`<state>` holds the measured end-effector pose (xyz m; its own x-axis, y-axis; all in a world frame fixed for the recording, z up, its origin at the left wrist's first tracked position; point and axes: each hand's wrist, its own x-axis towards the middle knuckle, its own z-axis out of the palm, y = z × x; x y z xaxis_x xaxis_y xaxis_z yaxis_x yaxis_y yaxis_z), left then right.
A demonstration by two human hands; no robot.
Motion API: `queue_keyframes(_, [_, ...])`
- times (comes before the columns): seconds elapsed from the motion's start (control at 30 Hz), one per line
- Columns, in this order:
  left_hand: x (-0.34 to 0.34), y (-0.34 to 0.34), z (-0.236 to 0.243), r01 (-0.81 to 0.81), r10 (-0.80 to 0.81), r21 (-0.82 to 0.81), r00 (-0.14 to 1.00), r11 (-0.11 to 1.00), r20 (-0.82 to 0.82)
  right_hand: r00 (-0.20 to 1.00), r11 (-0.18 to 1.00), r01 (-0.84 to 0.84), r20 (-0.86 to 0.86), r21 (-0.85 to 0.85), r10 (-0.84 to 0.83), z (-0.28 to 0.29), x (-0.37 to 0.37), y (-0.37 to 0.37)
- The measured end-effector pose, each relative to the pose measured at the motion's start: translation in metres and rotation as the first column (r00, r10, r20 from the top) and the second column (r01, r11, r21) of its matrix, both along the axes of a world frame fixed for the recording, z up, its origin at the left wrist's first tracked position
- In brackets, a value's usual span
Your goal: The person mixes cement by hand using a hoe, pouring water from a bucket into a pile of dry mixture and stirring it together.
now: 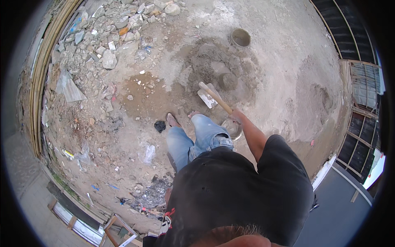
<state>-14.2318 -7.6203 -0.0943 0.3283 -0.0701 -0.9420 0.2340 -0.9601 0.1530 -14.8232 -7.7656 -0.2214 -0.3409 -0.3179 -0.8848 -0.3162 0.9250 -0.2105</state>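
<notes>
My right hand [236, 115] is closed round the wooden handle of a hoe [222, 103]. Its flat pale blade lies at the near edge of a wet grey mortar heap [207, 61]. Beside the blade, a round grey mortar-covered form [227, 81] stands in the mix; I cannot tell whether it is a bucket. A bucket [240, 38] with grey contents is beyond the heap. Another round container [233, 128] sits below my right hand, partly hidden by my leg and forearm. Only a sliver of skin, apparently my left hand [168, 195], shows beside my torso, its fingers hidden.
Broken stone rubble [109, 59] covers the ground at the far left. A black bundle [160, 126] lies near my left foot, and clear plastic [149, 154] lies closer. Long poles [37, 94] run along the left edge; a framed dark wall [358, 136] bounds the right.
</notes>
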Motion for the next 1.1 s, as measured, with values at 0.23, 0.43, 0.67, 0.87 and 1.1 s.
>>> queue_keyframes(0.23, [0.086, -0.346, -0.054, 0.412, -0.418, -0.222, 0.908, 0.884, 0.019, 0.548, 0.517, 0.834, 0.179, -0.192, -0.817, 0.051, 0.091, 0.024])
queue_keyframes(0.43, [-0.148, -0.521, -0.044, 0.814, -0.908, -0.436, 0.418, 0.384, -0.019, -0.105, -0.196, 0.961, 0.396, -0.197, -0.912, 0.049, 0.098, -0.001])
queue_keyframes(0.67, [-0.426, -0.394, -0.049, 0.798, -0.95, -0.591, -0.265, -0.119, -0.165, -0.241, -0.303, 0.93, 0.278, -0.207, -0.93, -0.042, 0.078, -0.034])
queue_keyframes(0.87, [-0.504, -0.362, -0.137, 0.762, -0.739, -0.475, -0.607, -0.439, -0.291, -0.319, -0.447, 0.85, 0.406, -0.277, -0.857, -0.067, 0.039, -0.101])
queue_keyframes(1.1, [-0.588, -0.436, -0.167, 0.996, -0.571, -0.086, -0.063, 0.014, -0.818, -0.448, -0.532, 0.831, 0.369, -0.165, -0.814, -0.217, -0.019, -0.119])
